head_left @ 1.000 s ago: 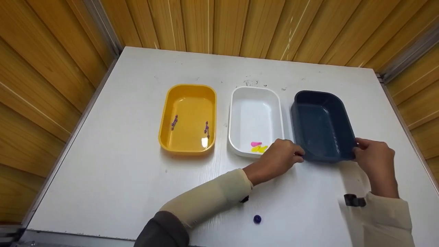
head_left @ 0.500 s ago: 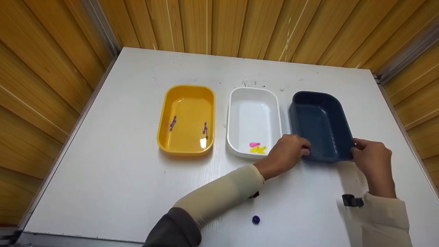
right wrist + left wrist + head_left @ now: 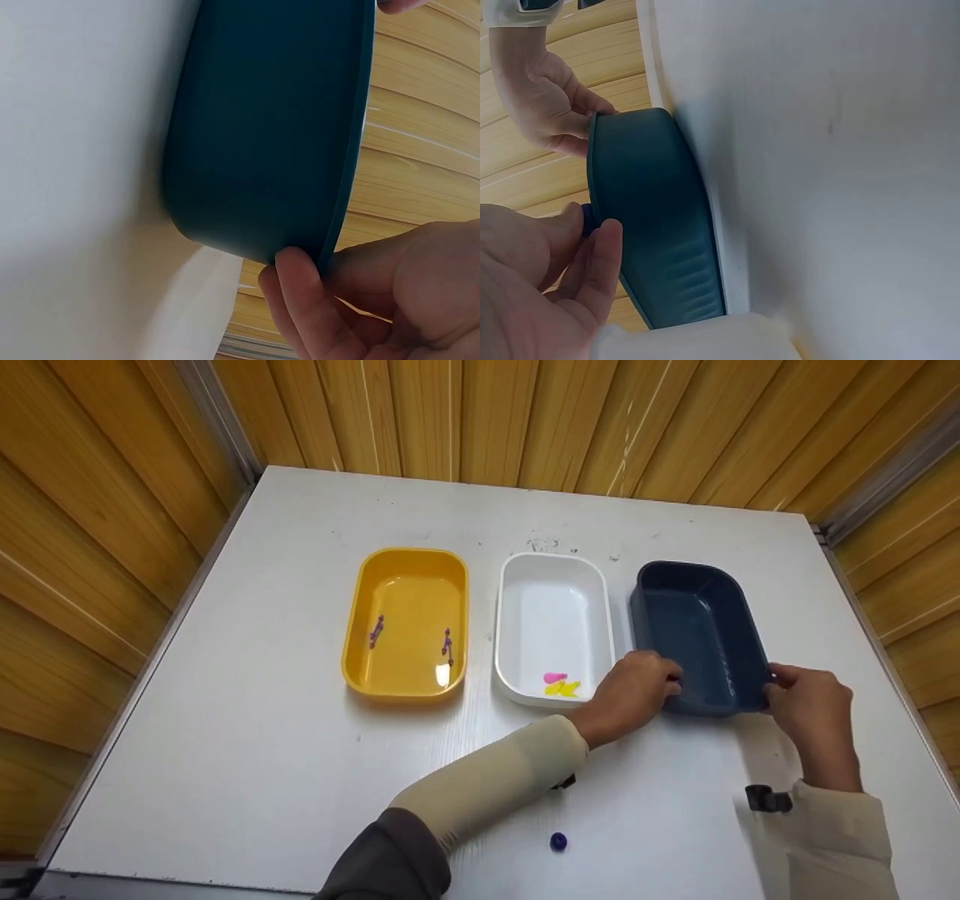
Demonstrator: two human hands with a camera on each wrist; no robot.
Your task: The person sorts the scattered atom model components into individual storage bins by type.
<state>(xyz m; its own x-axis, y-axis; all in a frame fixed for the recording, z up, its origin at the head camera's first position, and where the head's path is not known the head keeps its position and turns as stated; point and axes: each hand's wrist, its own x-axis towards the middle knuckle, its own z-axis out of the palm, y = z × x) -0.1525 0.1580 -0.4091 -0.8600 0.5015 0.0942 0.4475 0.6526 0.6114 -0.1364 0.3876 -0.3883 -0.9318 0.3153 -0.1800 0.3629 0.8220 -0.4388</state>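
Observation:
The dark blue tray point(image 3: 697, 634) stands on the table at the right. My right hand point(image 3: 814, 712) pinches its near right rim; in the right wrist view, fingers press the outer wall and the thumb lies over the rim. My left hand point(image 3: 634, 690) is over the near left corner of this tray. Between its thumb and fingers it pinches a small dark blue-purple piece point(image 3: 589, 219), mostly hidden, so its exact kind is unclear. A round dark purple bead point(image 3: 559, 841) lies on the table below the left forearm.
A white tray point(image 3: 498, 622) in the middle holds one pink and some yellow small pieces point(image 3: 562, 688). The yellow tray point(image 3: 405, 690) at the left holds thin purple pieces point(image 3: 448, 646). Wood-patterned walls point(image 3: 487, 420) enclose the white table point(image 3: 225, 735).
My left hand has shifted right, from the dark blue tray's near left corner to slightly over its rim. The right hand keeps its hold on the rim.

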